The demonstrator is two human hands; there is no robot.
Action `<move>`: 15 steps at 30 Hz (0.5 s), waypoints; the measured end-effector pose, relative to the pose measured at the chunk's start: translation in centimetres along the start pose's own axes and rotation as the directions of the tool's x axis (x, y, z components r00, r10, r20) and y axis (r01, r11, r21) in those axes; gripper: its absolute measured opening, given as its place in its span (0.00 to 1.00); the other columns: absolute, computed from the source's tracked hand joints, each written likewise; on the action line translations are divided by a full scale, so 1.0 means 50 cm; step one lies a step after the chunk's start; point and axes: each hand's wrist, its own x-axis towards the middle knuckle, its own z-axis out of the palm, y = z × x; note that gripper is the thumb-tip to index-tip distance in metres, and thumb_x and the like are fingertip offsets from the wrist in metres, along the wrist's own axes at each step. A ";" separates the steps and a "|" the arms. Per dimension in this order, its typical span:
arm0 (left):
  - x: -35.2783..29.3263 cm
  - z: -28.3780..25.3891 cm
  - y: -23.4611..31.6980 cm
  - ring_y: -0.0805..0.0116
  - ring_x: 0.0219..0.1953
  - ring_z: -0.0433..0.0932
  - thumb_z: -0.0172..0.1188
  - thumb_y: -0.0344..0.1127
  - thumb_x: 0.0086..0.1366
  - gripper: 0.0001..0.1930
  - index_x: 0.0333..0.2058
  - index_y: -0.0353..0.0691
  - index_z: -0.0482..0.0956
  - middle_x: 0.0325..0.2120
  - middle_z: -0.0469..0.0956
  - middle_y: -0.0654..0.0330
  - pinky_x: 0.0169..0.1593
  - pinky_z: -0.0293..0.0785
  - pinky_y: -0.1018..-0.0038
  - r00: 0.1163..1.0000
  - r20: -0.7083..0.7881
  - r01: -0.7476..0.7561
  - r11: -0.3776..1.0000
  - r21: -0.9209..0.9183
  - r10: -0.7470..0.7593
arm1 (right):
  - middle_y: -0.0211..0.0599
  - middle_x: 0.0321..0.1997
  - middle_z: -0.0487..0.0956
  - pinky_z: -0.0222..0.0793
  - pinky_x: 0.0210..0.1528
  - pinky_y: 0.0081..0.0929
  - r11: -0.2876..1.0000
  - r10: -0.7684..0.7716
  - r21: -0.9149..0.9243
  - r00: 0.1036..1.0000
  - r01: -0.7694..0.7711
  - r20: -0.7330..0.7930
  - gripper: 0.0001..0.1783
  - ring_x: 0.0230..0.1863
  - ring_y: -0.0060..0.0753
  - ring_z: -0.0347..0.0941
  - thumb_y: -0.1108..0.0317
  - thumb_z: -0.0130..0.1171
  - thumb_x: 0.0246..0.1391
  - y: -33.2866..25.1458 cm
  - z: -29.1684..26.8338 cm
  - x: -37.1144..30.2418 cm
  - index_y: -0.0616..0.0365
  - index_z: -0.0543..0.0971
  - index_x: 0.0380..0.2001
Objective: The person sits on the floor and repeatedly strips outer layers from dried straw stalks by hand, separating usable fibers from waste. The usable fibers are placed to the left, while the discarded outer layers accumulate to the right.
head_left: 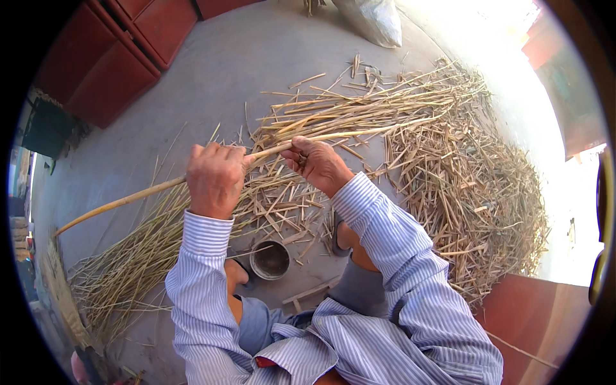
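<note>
A long yellowish reed stalk [141, 194] stretches across in front of me, bent a little toward its left end. My left hand [217, 178] is wrapped round it near the middle, knuckles up. Just to the right, my right hand [314, 164] pinches the same stalk between thumb and fingers; what else may lie in that palm is too small to make out. Beyond my hands lies a bundle of pale stalks [359, 106] on the floor. Thinner, greenish stalks [138, 263] are spread to the lower left, partly behind my left forearm.
A large heap of dry husks [475, 199] spreads at the right. Between my feet stands a small metal bowl [269, 260], with a wooden piece [311, 292] near it. Red cabinets [96, 64] are at the far left, a white sack [372, 19] at the back, a red panel [526, 321] lower right.
</note>
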 end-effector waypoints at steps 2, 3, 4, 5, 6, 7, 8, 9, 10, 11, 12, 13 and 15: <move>0.006 0.023 0.026 0.63 0.28 0.76 0.68 0.41 0.52 0.11 0.26 0.43 0.77 0.19 0.75 0.64 0.34 0.66 0.67 0.999 0.052 0.003 1.000 0.007 -0.003 | 0.34 0.36 0.78 0.76 0.38 0.22 1.000 0.010 -0.005 1.000 -0.010 -0.007 0.10 0.37 0.26 0.77 0.64 0.51 0.66 0.000 0.004 0.002 0.60 0.74 0.42; 0.008 0.023 0.026 0.64 0.28 0.76 0.68 0.41 0.52 0.11 0.25 0.43 0.77 0.19 0.75 0.64 0.34 0.66 0.67 1.000 0.030 0.009 1.000 -0.002 -0.009 | 0.34 0.37 0.78 0.77 0.39 0.22 1.000 0.015 -0.007 1.000 -0.015 -0.011 0.11 0.38 0.26 0.77 0.63 0.50 0.66 -0.001 0.005 0.002 0.60 0.74 0.42; 0.011 0.021 0.023 0.64 0.28 0.76 0.68 0.41 0.51 0.11 0.25 0.43 0.77 0.20 0.75 0.64 0.34 0.66 0.66 1.000 0.008 0.013 1.000 -0.010 -0.013 | 0.34 0.38 0.79 0.77 0.38 0.22 1.000 0.004 -0.009 1.000 -0.004 -0.011 0.12 0.38 0.25 0.78 0.62 0.49 0.67 -0.002 0.007 0.002 0.60 0.74 0.43; 0.012 0.020 0.020 0.64 0.28 0.76 0.69 0.41 0.51 0.11 0.25 0.43 0.78 0.20 0.76 0.64 0.34 0.66 0.66 1.000 -0.015 0.018 1.000 -0.018 -0.019 | 0.34 0.38 0.79 0.77 0.38 0.22 1.000 -0.006 -0.023 1.000 0.006 -0.022 0.13 0.38 0.26 0.78 0.62 0.49 0.67 -0.004 0.002 0.004 0.60 0.74 0.43; 0.013 0.023 0.015 0.64 0.27 0.76 0.69 0.41 0.51 0.11 0.24 0.42 0.77 0.19 0.76 0.63 0.32 0.67 0.66 1.000 -0.025 0.011 0.999 -0.041 -0.012 | 0.35 0.39 0.79 0.77 0.37 0.22 0.999 -0.016 -0.037 0.999 0.015 -0.033 0.13 0.38 0.26 0.78 0.62 0.49 0.67 -0.005 -0.009 0.008 0.60 0.74 0.43; 0.010 0.029 0.010 0.63 0.26 0.76 0.68 0.42 0.52 0.12 0.23 0.42 0.77 0.19 0.75 0.63 0.31 0.67 0.66 0.999 -0.031 0.008 0.998 -0.067 -0.010 | 0.35 0.39 0.79 0.77 0.37 0.22 0.998 -0.021 -0.054 0.999 0.019 -0.045 0.13 0.38 0.26 0.78 0.61 0.49 0.67 -0.005 -0.013 0.008 0.61 0.74 0.44; 0.009 0.031 0.005 0.63 0.24 0.76 0.68 0.42 0.52 0.12 0.22 0.41 0.76 0.19 0.75 0.62 0.30 0.68 0.67 0.999 -0.038 0.005 0.996 -0.092 -0.008 | 0.36 0.40 0.80 0.78 0.37 0.22 0.998 -0.033 -0.057 0.998 0.030 -0.045 0.13 0.38 0.26 0.79 0.61 0.49 0.67 -0.003 -0.014 0.010 0.61 0.75 0.44; 0.008 0.028 -0.002 0.62 0.24 0.76 0.69 0.42 0.52 0.13 0.22 0.40 0.77 0.18 0.75 0.62 0.29 0.68 0.66 0.992 0.040 0.121 0.976 -0.180 -0.116 | 0.36 0.40 0.80 0.78 0.37 0.22 0.997 -0.044 -0.060 0.998 0.041 -0.044 0.14 0.38 0.27 0.79 0.61 0.49 0.67 0.000 -0.012 0.011 0.61 0.75 0.44; 0.014 0.020 -0.005 0.60 0.23 0.76 0.69 0.42 0.52 0.13 0.23 0.40 0.77 0.17 0.76 0.61 0.27 0.68 0.65 0.969 0.125 0.239 0.935 -0.263 -0.213 | 0.37 0.41 0.81 0.78 0.37 0.22 0.996 -0.057 -0.066 0.997 0.054 -0.047 0.14 0.38 0.27 0.79 0.61 0.49 0.67 0.002 -0.012 0.011 0.61 0.75 0.44; 0.017 0.019 -0.011 0.59 0.22 0.76 0.70 0.43 0.52 0.14 0.23 0.39 0.78 0.17 0.76 0.60 0.26 0.68 0.65 0.930 0.217 0.356 0.873 -0.332 -0.297 | 0.37 0.41 0.81 0.78 0.38 0.22 0.992 -0.091 -0.090 0.996 0.088 -0.024 0.14 0.39 0.28 0.80 0.61 0.49 0.67 0.005 -0.011 0.008 0.61 0.75 0.44; 0.016 0.026 -0.024 0.60 0.19 0.75 0.71 0.44 0.51 0.15 0.23 0.38 0.80 0.15 0.77 0.58 0.24 0.68 0.65 0.890 0.283 0.444 0.814 -0.373 -0.356 | 0.38 0.41 0.81 0.79 0.39 0.22 0.986 -0.123 -0.113 0.992 0.122 0.000 0.14 0.39 0.28 0.80 0.61 0.49 0.67 0.008 -0.010 0.004 0.61 0.75 0.44; 0.018 0.022 -0.036 0.61 0.18 0.75 0.71 0.44 0.52 0.15 0.24 0.37 0.80 0.15 0.77 0.57 0.24 0.67 0.66 0.861 0.351 0.491 0.781 -0.386 -0.367 | 0.39 0.42 0.82 0.79 0.40 0.22 0.979 -0.154 -0.133 0.988 0.157 0.032 0.14 0.40 0.29 0.80 0.61 0.49 0.67 0.011 -0.004 0.001 0.61 0.76 0.44; 0.024 0.012 -0.059 0.65 0.18 0.74 0.71 0.45 0.52 0.16 0.24 0.37 0.81 0.15 0.76 0.57 0.24 0.67 0.68 0.791 0.482 0.581 0.708 -0.402 -0.376 | 0.40 0.43 0.82 0.79 0.41 0.23 0.970 -0.188 -0.147 0.980 0.196 0.064 0.13 0.41 0.29 0.80 0.62 0.50 0.66 0.017 0.003 0.002 0.62 0.76 0.43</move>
